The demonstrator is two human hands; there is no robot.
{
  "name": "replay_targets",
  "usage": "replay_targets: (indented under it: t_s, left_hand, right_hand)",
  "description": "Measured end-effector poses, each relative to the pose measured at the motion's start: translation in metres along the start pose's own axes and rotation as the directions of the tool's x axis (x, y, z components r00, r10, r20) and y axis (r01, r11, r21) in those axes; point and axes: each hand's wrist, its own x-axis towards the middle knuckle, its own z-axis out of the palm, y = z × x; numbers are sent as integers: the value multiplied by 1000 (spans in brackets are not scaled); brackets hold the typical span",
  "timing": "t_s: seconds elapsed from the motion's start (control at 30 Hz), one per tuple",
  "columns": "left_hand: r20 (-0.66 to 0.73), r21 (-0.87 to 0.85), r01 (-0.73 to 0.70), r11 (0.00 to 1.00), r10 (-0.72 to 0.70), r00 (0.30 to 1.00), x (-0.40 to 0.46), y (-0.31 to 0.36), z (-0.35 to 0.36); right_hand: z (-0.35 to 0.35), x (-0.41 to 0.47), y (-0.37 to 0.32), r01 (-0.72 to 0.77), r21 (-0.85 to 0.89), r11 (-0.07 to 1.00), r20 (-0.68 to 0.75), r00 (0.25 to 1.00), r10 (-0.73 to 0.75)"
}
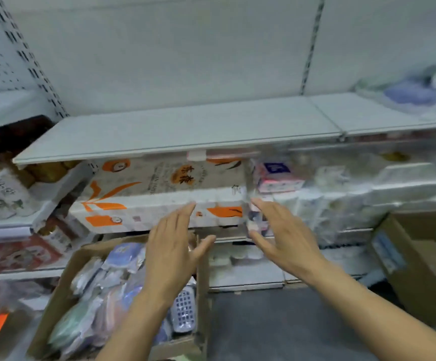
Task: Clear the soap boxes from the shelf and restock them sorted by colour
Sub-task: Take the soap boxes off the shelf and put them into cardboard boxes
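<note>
Reaching forward with both hands empty: left hand is hovering fingers straight over the right edge of the cardboard carton on the floor, right hand is spreading flat beside it, nothing grasped by either. Soap boxes are lying jumbled in that carton in crinkly wrap, blue, green and pinkish ones mixed. Grey shelf above the hands is showing bare board; a few blurred bluish packs are sitting at its far right end, cannot tell what they are.

Judging risks:
- Colours are looking hard to split through glossy wrap and blur, so pale blue and pale green packs are likely getting mis-sorted.
- Packs are lying loosely heaped; pulling one from below is probably dragging neighbours over the low carton wall onto the floor.
- Slippery film plus a two-handed scoop is risking drops on the lift to the shelf.
- Orange-printed tissue packs are bulging out under the shelf lip right in the lift path, so knuckles may be snagging them.
- Second carton at right is crowding the standing room.
</note>
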Motion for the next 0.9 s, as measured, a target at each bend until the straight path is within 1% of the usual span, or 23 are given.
replay_targets:
  t_s: [0.07, 0.17, 0.3, 0.5, 0.67, 0.8, 0.9]
  left_hand:
    - [-60, -16, -90, 996, 89, 994, 6, 67, 2]
    - [-103, -59, -212, 975, 206, 973, 18, 164, 13]
    - [-92, -94, -338, 936, 330, 940, 47, 274, 36]
    - [-91, -117, -482, 868, 474, 876, 99, 411, 77]
    - [-90, -178, -551, 815, 544, 834, 145, 518, 119]
    - [-88, -217, -575, 788, 571, 816, 191, 599, 166]
    - [-46, -270, -544, 794, 554, 831, 231, 656, 201]
  right_hand:
    - [-45, -33, 40, -11, -35, 999, -98, 995, 7]
    - [-106, -76, 100, -62, -93, 994, -213, 976, 41]
    - [-175, -114, 176, -184, -146, 972, -339, 932, 126]
    - [-259, -155, 291, -326, -128, 937, -466, 853, 233]
    - [-321, -171, 385, -390, -137, 910, -511, 815, 272]
    - [-369, -163, 469, -388, -175, 905, -493, 830, 261]
    - [-403, -149, 535, -383, -152, 911, -439, 852, 285]
